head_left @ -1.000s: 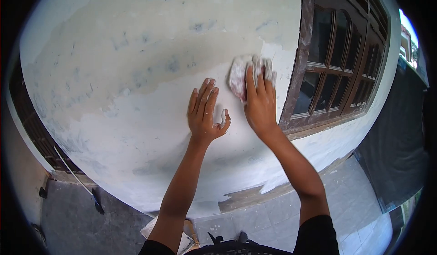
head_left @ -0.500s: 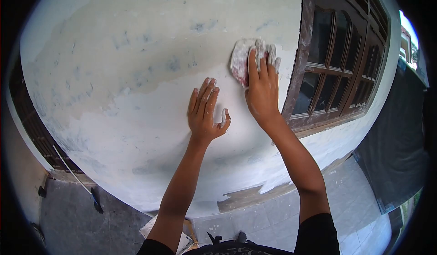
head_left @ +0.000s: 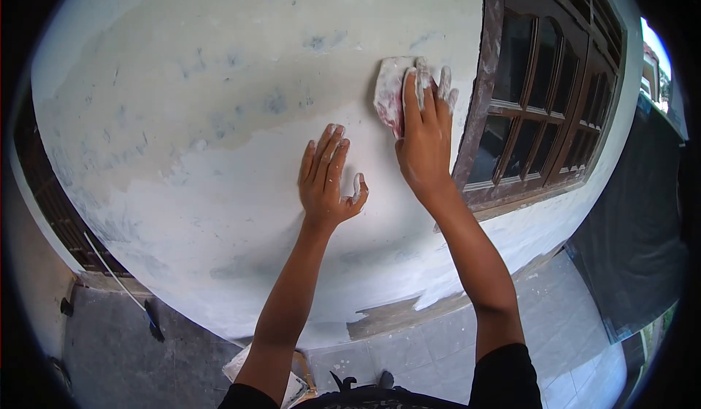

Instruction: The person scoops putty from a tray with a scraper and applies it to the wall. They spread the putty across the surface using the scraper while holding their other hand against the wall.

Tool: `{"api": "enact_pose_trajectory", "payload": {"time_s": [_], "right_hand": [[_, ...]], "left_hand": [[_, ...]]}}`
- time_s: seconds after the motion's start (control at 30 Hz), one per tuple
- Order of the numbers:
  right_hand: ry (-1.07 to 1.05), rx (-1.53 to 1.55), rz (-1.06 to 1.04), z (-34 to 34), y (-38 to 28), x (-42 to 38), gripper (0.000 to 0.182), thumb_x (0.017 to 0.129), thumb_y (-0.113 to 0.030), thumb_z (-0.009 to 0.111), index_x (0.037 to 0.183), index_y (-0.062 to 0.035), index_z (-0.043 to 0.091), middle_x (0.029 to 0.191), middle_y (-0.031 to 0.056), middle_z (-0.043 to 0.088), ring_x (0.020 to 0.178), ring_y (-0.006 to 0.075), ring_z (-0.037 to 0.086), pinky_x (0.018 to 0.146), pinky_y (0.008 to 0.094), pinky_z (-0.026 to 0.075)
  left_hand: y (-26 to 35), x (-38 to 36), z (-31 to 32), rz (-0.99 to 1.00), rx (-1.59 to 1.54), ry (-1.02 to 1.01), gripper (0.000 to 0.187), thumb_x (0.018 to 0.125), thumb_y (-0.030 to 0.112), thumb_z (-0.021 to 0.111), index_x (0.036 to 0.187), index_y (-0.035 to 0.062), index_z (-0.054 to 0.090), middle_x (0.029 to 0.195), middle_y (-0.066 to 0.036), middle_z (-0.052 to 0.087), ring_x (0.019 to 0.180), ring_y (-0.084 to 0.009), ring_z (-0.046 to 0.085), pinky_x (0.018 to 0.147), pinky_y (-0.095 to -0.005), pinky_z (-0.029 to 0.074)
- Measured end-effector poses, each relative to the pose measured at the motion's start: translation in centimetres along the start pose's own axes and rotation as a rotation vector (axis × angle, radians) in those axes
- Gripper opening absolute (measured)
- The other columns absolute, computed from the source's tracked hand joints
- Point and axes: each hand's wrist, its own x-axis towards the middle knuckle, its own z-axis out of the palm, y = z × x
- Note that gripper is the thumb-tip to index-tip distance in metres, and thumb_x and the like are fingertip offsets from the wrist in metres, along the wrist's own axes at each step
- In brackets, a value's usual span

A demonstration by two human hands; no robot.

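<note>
My right hand [head_left: 426, 128] is wrapped on a whitish cloth-like pad [head_left: 389, 91] with reddish patches and holds it against the wall [head_left: 241, 168]. White residue coats its fingertips. My left hand [head_left: 327, 179] lies flat on the wall, lower and to the left, with its fingers stretched out, its thumb apart and nothing in it. White smears mark that thumb and the fingertips. The wall around both hands is bright white below and duller cream above, with bluish-grey patches.
A brown wooden window [head_left: 537, 102] with glass panes stands right of my right hand. Below are grey floor tiles [head_left: 438, 350], a long-handled brush [head_left: 152, 320] at the lower left and a white-smeared container [head_left: 292, 389] near my body. Dark sheeting [head_left: 631, 219] hangs at the right.
My right hand has shifted slightly to the right with the pad, and its outer fingers have spread a little. My left hand has hardly moved.
</note>
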Motion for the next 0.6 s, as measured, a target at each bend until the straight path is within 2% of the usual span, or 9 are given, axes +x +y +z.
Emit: {"api": "enact_pose_trajectory", "payload": {"time_s": [0.2, 0.27, 0.3, 0.33, 0.37, 0.43, 0.5, 0.57, 0.6], "right_hand": [[-0.073, -0.001, 0.01, 1.1, -1.1, -5.4, 0.084, 0.064, 0.014, 0.061, 0.143, 0.0016, 0.036, 0.123, 0.0319, 0.052, 0.103, 0.0444, 0.051, 0.094, 0.0484, 0.039], [-0.184, 0.019, 0.075, 0.7, -1.9, -7.7, 0.066, 0.077, -0.001, 0.06, 0.14, 0.0011, 0.041, 0.129, 0.03, 0.049, 0.097, 0.0399, 0.054, 0.102, 0.0532, 0.035], [-0.181, 0.016, 0.075, 0.5, -2.0, -8.0, 0.066, 0.077, -0.001, 0.06, 0.14, 0.0011, 0.041, 0.129, 0.03, 0.049, 0.097, 0.0399, 0.054, 0.102, 0.0532, 0.035], [-0.154, 0.042, 0.05, 0.3, -2.0, -8.1, 0.076, 0.071, 0.006, 0.061, 0.143, 0.0011, 0.037, 0.127, 0.0309, 0.05, 0.102, 0.0425, 0.053, 0.099, 0.051, 0.037], [-0.128, 0.068, 0.025, 0.1, -2.0, -8.0, 0.086, 0.065, 0.014, 0.062, 0.145, 0.001, 0.034, 0.125, 0.0318, 0.05, 0.106, 0.045, 0.051, 0.097, 0.0489, 0.038], [-0.083, 0.037, 0.027, -0.4, -1.3, -5.8, 0.086, 0.065, 0.014, 0.061, 0.145, 0.0008, 0.033, 0.125, 0.0321, 0.05, 0.107, 0.0449, 0.05, 0.097, 0.0492, 0.038], [-0.039, 0.006, 0.024, -0.6, -0.4, -2.5, 0.086, 0.066, 0.014, 0.061, 0.146, 0.0005, 0.033, 0.126, 0.0325, 0.049, 0.107, 0.0448, 0.05, 0.097, 0.0494, 0.037], [0.056, -0.091, -0.02, -0.3, 0.0, -0.1, 0.065, 0.077, -0.001, 0.06, 0.14, 0.001, 0.041, 0.125, 0.0297, 0.051, 0.097, 0.0394, 0.054, 0.096, 0.0497, 0.04], [0.054, -0.089, -0.019, 0.0, 0.1, 0.0, 0.065, 0.077, -0.001, 0.06, 0.14, 0.001, 0.041, 0.125, 0.0297, 0.051, 0.097, 0.0394, 0.054, 0.096, 0.0497, 0.04]], "left_hand": [[0.0, -0.1, 0.1, -0.002, -0.009, 0.007, 0.064, 0.072, 0.01, 0.059, 0.134, 0.0036, 0.043, 0.136, -0.019, 0.052, 0.13, -0.0361, 0.048, 0.11, -0.0517, 0.028], [0.1, -0.1, 0.0, -0.009, -0.006, 0.006, 0.064, 0.073, 0.011, 0.059, 0.134, 0.0037, 0.043, 0.136, -0.019, 0.052, 0.13, -0.0362, 0.048, 0.11, -0.0516, 0.028], [0.1, -0.1, 0.0, -0.013, -0.003, -0.001, 0.063, 0.073, 0.011, 0.058, 0.134, 0.0038, 0.043, 0.136, -0.019, 0.052, 0.13, -0.0363, 0.048, 0.11, -0.0516, 0.028], [0.0, 0.0, 0.0, -0.01, -0.007, 0.0, 0.063, 0.073, 0.011, 0.058, 0.134, 0.0038, 0.043, 0.136, -0.019, 0.052, 0.13, -0.0363, 0.048, 0.11, -0.0516, 0.028], [0.0, 0.0, 0.1, 0.0, 0.009, 0.016, 0.06, 0.075, 0.014, 0.057, 0.133, 0.0025, 0.046, 0.135, -0.019, 0.053, 0.129, -0.0341, 0.049, 0.112, -0.0488, 0.028], [-0.1, -0.1, 0.1, 0.009, 0.02, 0.026, 0.056, 0.078, 0.017, 0.056, 0.131, 0.0012, 0.048, 0.134, -0.018, 0.055, 0.129, -0.032, 0.05, 0.113, -0.0461, 0.027], [0.0, -0.1, 0.0, 0.002, -0.018, 0.013, 0.058, 0.078, 0.013, 0.053, 0.134, 0.0025, 0.044, 0.136, -0.02, 0.052, 0.129, -0.0365, 0.048, 0.111, -0.0517, 0.028], [-0.1, -0.1, 0.0, -0.002, -0.025, 0.01, 0.056, 0.079, 0.013, 0.051, 0.134, 0.0021, 0.045, 0.136, -0.02, 0.053, 0.129, -0.0364, 0.048, 0.111, -0.0517, 0.028], [-0.1, -0.1, -0.1, -0.006, -0.028, 0.006, 0.055, 0.08, 0.013, 0.049, 0.133, 0.0017, 0.045, 0.135, -0.02, 0.053, 0.129, -0.0364, 0.048, 0.111, -0.0517, 0.028]]}}
